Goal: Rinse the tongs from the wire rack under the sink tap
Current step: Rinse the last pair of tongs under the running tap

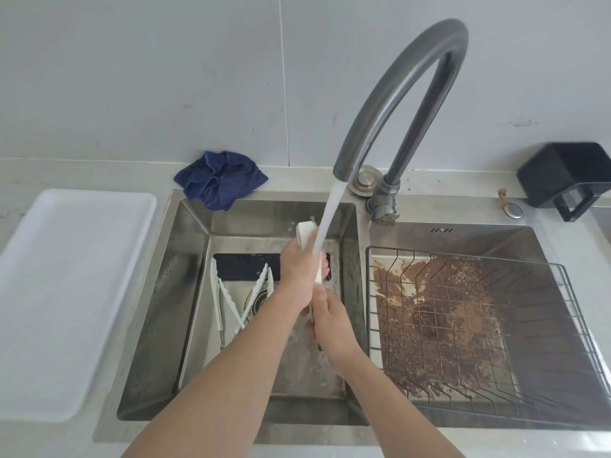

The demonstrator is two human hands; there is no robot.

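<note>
While water streams from the curved grey tap point(406, 94), a person's two bare forearms reach over the near edge of a pale worktop point(109, 434) into the left basin of a steel double sink point(158, 325). The right hand point(334, 322) curls round the lower end of a pair of white tongs point(305, 234), and the left hand point(299, 272) grips them higher up, their hinged end standing upright in the stream. Two more white tongs point(216, 299) lie on the basin floor beside the drain. To the right, a wire rack point(476, 325) sits in the rust-stained second basin. A white tray point(66, 292) rests on the worktop at left. Farther back lie a crumpled blue cloth point(220, 180) and a black box point(568, 176) against the pale tiled wall point(165, 77).
</note>
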